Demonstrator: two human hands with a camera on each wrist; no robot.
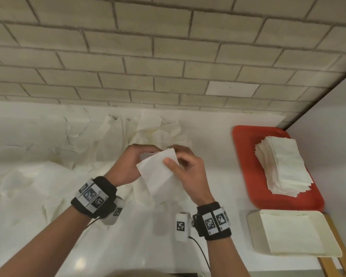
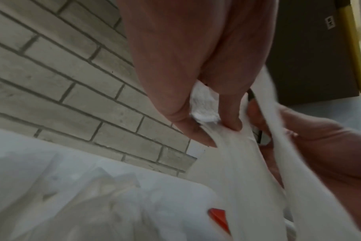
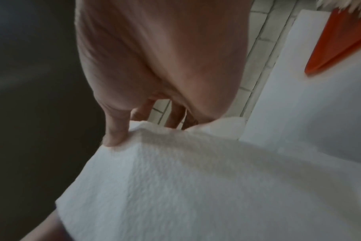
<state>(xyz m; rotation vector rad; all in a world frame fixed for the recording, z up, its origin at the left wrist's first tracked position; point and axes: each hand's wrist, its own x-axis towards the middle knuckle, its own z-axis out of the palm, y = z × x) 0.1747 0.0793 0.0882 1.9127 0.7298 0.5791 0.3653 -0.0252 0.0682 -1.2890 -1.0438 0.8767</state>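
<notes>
A white paper napkin (image 1: 158, 172) is held up above the white counter, between both hands. My left hand (image 1: 128, 164) pinches its upper left edge between thumb and fingers; in the left wrist view that hand (image 2: 204, 124) has the napkin (image 2: 233, 171) bunched in its fingertips. My right hand (image 1: 185, 168) pinches the upper right part, thumb on the near face. The right wrist view shows that thumb (image 3: 115, 130) pressing on the napkin (image 3: 185, 179), with the other fingers behind the sheet. The napkin hangs down, partly folded over.
A red tray (image 1: 246, 156) at the right carries a stack of folded napkins (image 1: 280, 166). A cream tray (image 1: 256, 236) sits in front of it, on a wooden board (image 1: 332, 262). Loose crumpled napkins (image 1: 38, 176) cover the counter's left and back. A brick-tile wall (image 1: 148, 56) stands behind.
</notes>
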